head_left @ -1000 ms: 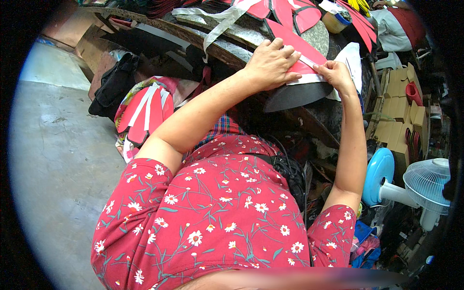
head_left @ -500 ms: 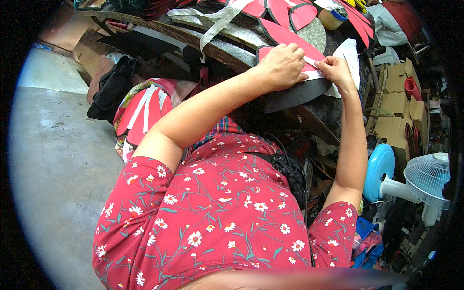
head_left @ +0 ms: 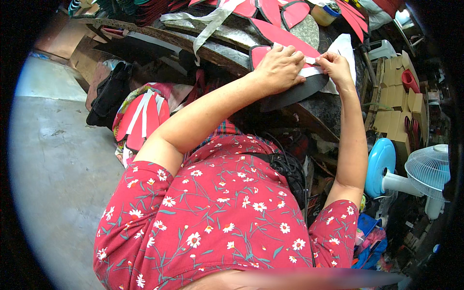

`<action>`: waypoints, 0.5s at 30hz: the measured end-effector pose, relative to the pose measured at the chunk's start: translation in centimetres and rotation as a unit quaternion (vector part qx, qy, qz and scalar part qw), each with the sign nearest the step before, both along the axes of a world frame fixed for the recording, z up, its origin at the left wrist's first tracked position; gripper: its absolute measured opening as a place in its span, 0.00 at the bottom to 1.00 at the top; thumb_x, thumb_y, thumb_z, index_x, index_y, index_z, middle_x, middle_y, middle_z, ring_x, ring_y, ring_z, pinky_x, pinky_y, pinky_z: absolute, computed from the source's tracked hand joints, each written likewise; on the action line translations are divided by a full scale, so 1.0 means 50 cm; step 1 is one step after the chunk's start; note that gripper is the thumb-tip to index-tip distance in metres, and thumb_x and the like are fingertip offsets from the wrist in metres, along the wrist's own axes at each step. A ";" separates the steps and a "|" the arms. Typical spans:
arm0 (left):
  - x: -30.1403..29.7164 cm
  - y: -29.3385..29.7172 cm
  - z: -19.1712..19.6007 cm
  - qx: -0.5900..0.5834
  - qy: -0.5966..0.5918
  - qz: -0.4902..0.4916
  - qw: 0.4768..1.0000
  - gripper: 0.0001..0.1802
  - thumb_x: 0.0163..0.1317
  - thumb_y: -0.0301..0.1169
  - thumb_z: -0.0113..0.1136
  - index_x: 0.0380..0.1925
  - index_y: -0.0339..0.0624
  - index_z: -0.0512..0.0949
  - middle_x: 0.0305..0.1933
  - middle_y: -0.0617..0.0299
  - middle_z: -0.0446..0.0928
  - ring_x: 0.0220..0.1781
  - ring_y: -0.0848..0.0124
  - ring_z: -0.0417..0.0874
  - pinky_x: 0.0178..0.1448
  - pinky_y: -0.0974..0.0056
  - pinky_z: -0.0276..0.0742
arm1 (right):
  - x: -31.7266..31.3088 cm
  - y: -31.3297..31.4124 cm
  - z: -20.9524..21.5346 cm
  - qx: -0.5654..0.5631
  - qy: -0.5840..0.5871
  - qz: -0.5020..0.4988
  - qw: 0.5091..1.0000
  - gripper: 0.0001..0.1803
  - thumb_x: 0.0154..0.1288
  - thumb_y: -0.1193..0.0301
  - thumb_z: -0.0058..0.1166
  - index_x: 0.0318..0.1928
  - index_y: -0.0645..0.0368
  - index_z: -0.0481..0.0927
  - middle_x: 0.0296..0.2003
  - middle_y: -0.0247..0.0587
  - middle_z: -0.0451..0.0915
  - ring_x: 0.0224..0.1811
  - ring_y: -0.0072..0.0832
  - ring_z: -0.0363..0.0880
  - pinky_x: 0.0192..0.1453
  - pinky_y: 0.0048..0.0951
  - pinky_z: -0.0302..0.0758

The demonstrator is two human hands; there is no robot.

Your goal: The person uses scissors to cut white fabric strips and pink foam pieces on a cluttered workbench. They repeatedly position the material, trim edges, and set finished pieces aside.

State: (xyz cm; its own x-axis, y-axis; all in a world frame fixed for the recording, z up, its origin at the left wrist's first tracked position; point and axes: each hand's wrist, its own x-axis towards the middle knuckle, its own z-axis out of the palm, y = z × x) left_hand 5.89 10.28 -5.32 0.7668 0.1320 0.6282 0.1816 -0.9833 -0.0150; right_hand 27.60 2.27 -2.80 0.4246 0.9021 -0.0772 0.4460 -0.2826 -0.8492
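Note:
My left hand bears down on a pink sole-shaped piece with dark edging, fingers curled together and thumb beside a white band. What lies under that palm is hidden. Thumb and forefinger of my right hand pinch the end of a narrow white strip, which runs toward the left fingers. Below both hands a black curved piece sticks out over the near edge of the bench. Just beyond them lies another long pink piece.
More pink pieces, a loose white ribbon and a jar with a blue rim crowd the worktop. Cardboard boxes and a blue-and-white fan stand at right. Pink pieces with white straps rest at left.
The left hand's fingers have flattened slightly and shifted over the pink piece. My right hand keeps its pinch, almost in place. The whole view has shifted a little.

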 end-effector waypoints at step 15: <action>0.036 0.028 0.014 -0.028 0.072 -0.016 0.997 0.29 0.54 0.55 0.61 0.55 0.59 0.80 0.42 0.61 0.74 0.49 0.62 0.75 0.48 0.55 0.72 | -0.039 -0.032 0.033 -0.010 -0.388 -0.148 0.910 0.28 0.59 0.65 0.65 0.59 0.48 0.69 0.43 0.36 0.86 0.43 0.38 0.85 0.44 0.40 0.78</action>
